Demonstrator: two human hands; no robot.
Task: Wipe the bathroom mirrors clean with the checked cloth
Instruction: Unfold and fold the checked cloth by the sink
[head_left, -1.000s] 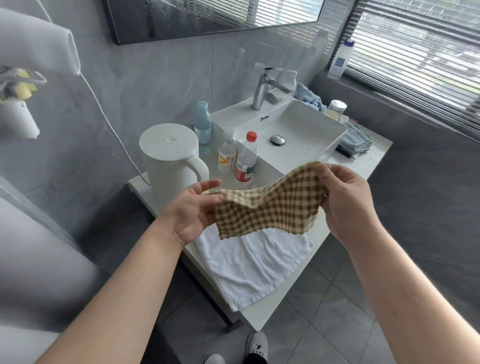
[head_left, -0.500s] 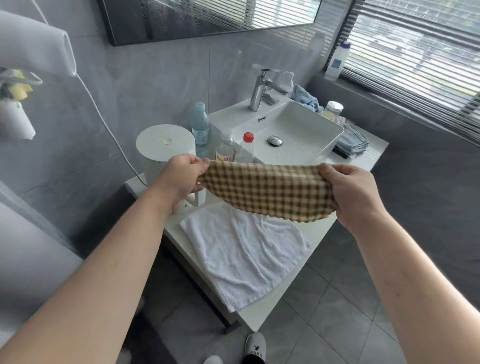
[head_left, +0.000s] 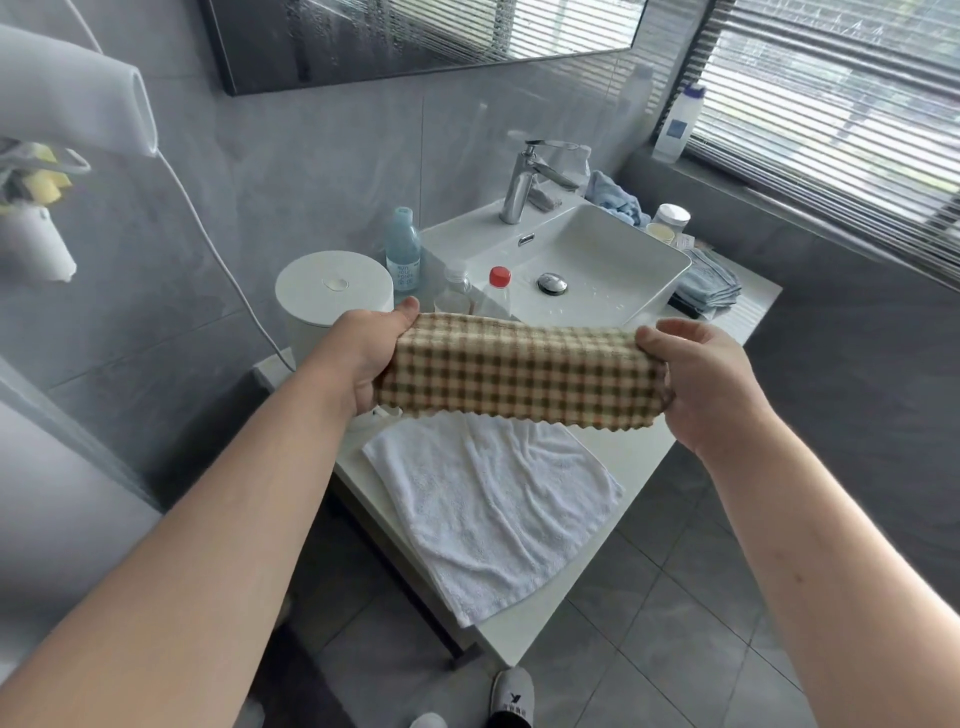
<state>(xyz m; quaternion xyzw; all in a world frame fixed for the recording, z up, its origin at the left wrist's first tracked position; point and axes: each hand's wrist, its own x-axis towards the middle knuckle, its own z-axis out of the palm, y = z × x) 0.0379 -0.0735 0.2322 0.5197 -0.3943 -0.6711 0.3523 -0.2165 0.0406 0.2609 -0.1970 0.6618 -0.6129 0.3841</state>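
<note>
Since the earlier frame both hands drew closer; left hand (head_left: 363, 358) and right hand (head_left: 701, 379) each grip one checked cloth (head_left: 519, 374), stretched between them.

Single view, head-mounted, wide-angle. It looks forward and steeply down from standing height over a white counter (head_left: 644, 467), with the person's own slippers visible at the bottom edge. Both forearms enter from the lower corners and run toward mid-frame, so the hands sit close to the lens. The sink (head_left: 613, 260) lies beyond them at middle range. The mirror (head_left: 415, 36) is cut off by the top edge (only its lower strip shows). Straight lines bow near the borders. No second view to compare.
</note>
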